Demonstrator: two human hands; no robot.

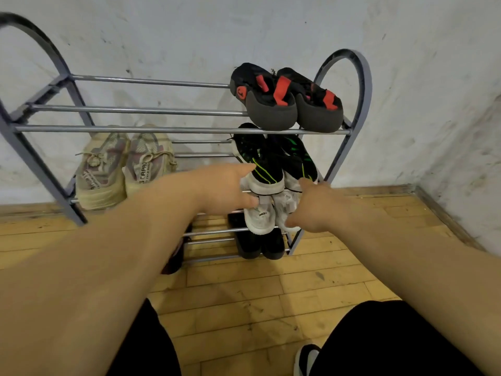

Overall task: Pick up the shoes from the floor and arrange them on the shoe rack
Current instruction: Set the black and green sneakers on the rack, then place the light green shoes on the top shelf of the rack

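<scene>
Both hands reach forward to the right end of the rack, at the height of its lower shelves. The left hand is closed on the heel of a black-green shoe; its fingertips press the white heel edge from the left. The right hand touches the second shoe of this pair from the right side. Its fingers are curled, but I cannot tell if they really grip.

The pair lies on the second shelf with toes to the wall and heels to the person, so the long axis runs straight away from the hands. The hands are at the near ends, one on each side. Just under them a white pair sits on the next shelf, very close to the fingers. I judge that the coming move is a push along this axis, deeper onto the bars, and both hands are equally near.

A red-black pair is on the top shelf, and a beige pair on the left.
</scene>
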